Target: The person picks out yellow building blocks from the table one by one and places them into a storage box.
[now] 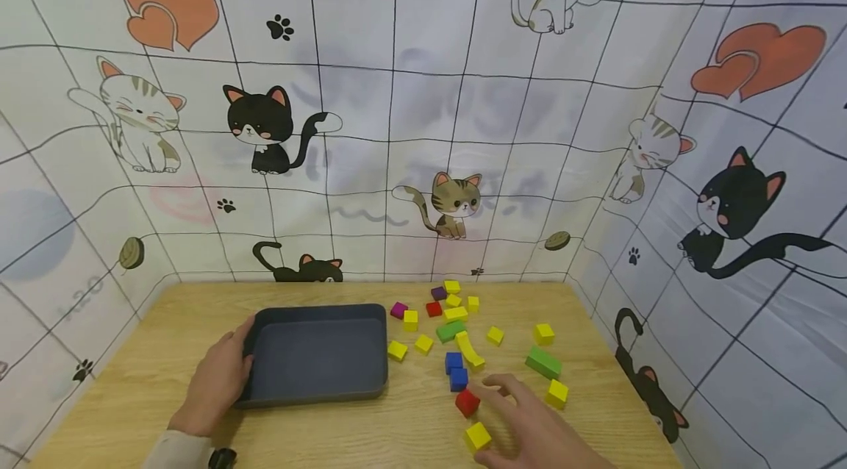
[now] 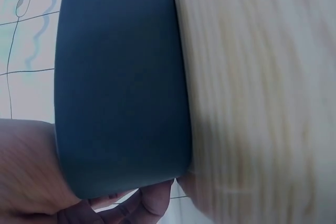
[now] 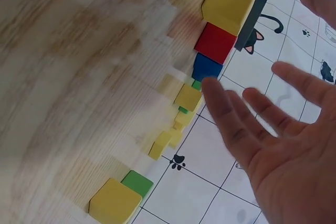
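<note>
A dark grey rectangular tray lies on the wooden table, nothing inside it. My left hand grips its left edge; in the left wrist view the tray's wall hides part of that hand. My right hand hovers near the front right, fingers spread and holding nothing. Close to its fingertips are a red block and a yellow block. Two blue blocks sit just behind the red one. In the right wrist view the hand appears apart from the blocks.
Several yellow cubes lie scattered right of the tray, with a yellow curved block, green blocks, a small red block and purple blocks. Cat-print cloth walls enclose the table at back and sides.
</note>
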`<state>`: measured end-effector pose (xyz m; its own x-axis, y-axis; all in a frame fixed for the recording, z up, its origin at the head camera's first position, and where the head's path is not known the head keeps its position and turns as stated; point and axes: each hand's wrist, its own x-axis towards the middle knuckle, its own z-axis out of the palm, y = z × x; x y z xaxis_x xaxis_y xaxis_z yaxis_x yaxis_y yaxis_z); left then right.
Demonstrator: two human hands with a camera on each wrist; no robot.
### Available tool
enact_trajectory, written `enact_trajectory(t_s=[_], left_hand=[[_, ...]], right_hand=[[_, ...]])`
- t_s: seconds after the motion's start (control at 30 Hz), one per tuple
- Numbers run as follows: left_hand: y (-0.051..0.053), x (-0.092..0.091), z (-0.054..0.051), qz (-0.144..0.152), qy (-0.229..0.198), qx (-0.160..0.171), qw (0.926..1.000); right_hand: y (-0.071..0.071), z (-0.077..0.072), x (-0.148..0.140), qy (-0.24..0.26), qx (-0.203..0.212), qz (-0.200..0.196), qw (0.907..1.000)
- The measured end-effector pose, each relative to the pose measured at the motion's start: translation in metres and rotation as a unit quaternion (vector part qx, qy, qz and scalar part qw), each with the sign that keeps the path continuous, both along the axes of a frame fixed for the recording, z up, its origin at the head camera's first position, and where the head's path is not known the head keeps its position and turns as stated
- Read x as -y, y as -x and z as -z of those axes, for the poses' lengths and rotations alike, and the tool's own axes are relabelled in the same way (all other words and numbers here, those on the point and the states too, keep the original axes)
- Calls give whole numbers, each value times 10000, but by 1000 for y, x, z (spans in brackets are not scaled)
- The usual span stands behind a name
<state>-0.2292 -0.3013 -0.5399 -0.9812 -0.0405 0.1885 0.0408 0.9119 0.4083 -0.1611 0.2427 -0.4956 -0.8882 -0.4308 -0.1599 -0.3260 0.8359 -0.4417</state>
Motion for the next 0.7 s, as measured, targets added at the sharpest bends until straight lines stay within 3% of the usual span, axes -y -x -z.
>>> enact_trajectory(t_s=[0.37,0.7], left_hand=[[3,2,2,16,-29,-55,10000],[2,2,2,111,23,-138,9998]], right_hand=[[7,6,-6,678,479,-739,9938],[9,8,2,391,270,-1256,9909]])
